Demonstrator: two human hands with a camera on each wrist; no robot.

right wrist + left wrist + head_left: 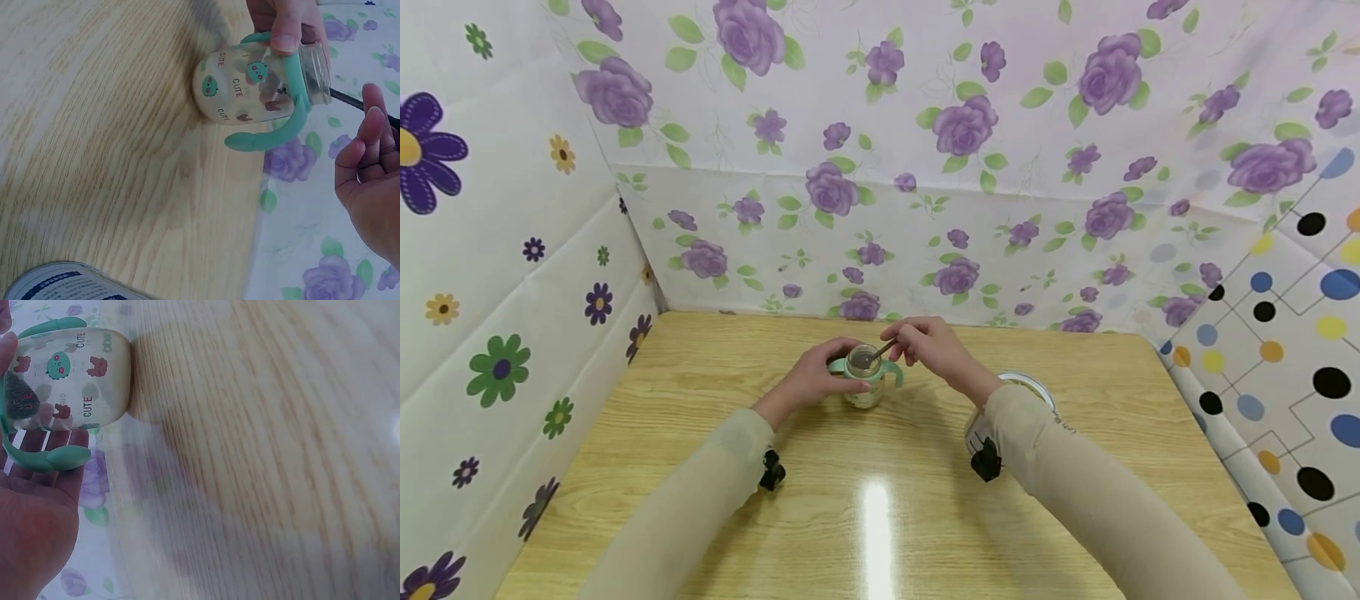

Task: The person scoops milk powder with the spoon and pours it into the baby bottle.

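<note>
A clear baby bottle point(863, 395) with green handles and printed cartoon figures stands upright on the wooden table, its lid off. My left hand point(820, 377) holds it from the left, thumb at the front and fingers behind. From the right, my right hand point(931, 343) pinches the thin dark handle of a spoon point(884, 348), which slants down through the bottle's mouth. Through the bottle wall in the left wrist view, the dark spoon bowl point(22, 400) shows. Part of the green handle point(281, 134) juts out on the bottle's right side in the right wrist view.
A labelled canister point(53, 284) stands to the right, mostly hidden under my right forearm in the head view. Flower-patterned cloth point(880, 242) rises behind the wooden table point(820, 517), with printed cloth on both sides. Black wrist mounts point(987, 461) hang below my sleeves.
</note>
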